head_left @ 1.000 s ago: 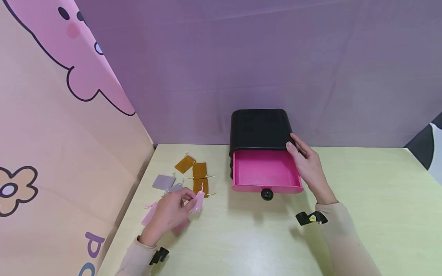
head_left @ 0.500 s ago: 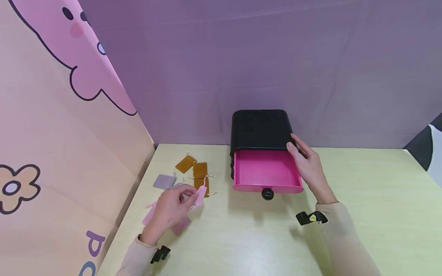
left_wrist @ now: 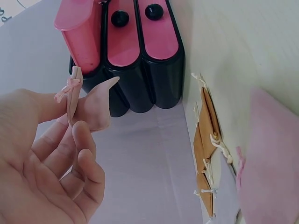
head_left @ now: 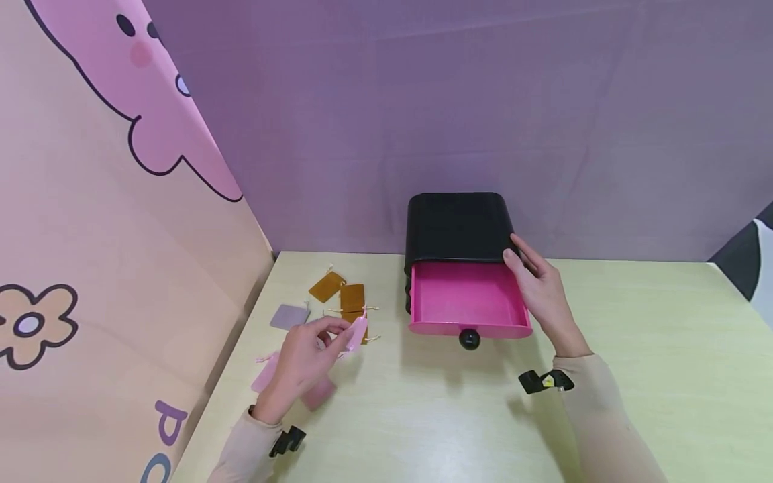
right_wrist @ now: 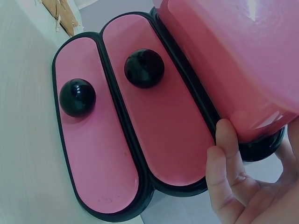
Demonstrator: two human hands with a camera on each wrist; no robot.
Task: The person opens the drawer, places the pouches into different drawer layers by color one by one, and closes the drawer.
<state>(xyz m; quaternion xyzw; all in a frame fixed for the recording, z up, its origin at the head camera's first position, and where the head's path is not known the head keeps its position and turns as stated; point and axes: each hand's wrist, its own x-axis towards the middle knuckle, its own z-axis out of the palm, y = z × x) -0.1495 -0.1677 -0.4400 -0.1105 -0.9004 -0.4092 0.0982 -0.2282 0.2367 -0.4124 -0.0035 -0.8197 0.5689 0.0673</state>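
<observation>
My left hand (head_left: 304, 355) pinches a small pink drawstring pouch (head_left: 357, 333) between thumb and fingertips. In the left wrist view the raised pouch (left_wrist: 96, 107) bends beneath its tied cord. A black cabinet (head_left: 459, 225) stands to the right, its top pink drawer (head_left: 468, 295) pulled out, with nothing inside. My right hand (head_left: 545, 295) grips the cabinet's right side, thumb at the top front edge. Seen from the right wrist, its curled fingers (right_wrist: 226, 144) reach the front edge just below the pulled-out drawer. Two lower drawers (right_wrist: 161, 112) with round black knobs are closed.
Left of the cabinet lie several more pouches: brown ones (head_left: 352, 296), a greyish-lilac one (head_left: 290, 316) and pink ones (head_left: 318, 394), near and under my left forearm. A purple backdrop (head_left: 483, 121) rises behind the table (head_left: 634, 322); a printed panel (head_left: 151, 268) borders the left.
My left hand has moved a little up and to the right with the pink pouch, which now overlaps the nearest brown one in the head view. My right hand keeps its place on the cabinet.
</observation>
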